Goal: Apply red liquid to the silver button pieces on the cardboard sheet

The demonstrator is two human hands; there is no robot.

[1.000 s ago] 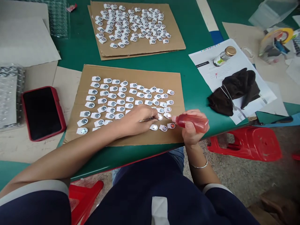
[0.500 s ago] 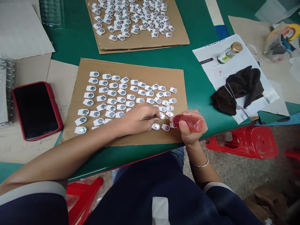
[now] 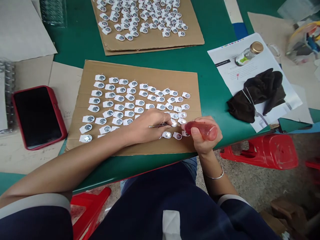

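My left hand [image 3: 146, 126] is closed in a pinch around thin metal tweezers [image 3: 156, 126], whose tip points right, toward small white tags with round silvery pieces. It rests low over the brown cardboard sheet [image 3: 120, 68], on which these tagged pieces [image 3: 100, 77] lie in loose rows; my hand and forearm cover some of them. In my right hand [image 3: 206, 143] is a red squeeze bottle [image 3: 203, 130], tilted with its nozzle pointing left, close to the tweezers' tip. Fingers wrap round the bottle. Whether the nozzle touches a piece I cannot tell.
Beyond the sheet lies stacked cardboard [image 3: 150, 48] bearing more tagged pieces. A phone in a red case [image 3: 38, 116] is at left. On the right, a printed sheet [image 3: 226, 71] holds a gold-lidded glass jar [image 3: 248, 54] and dark cloth [image 3: 260, 95]. A red stool [image 3: 277, 151] stands below the table.
The view has shifted slightly, moving the paper and jar a little to the right in the picture. Both hands keep nearly the same position and grip.
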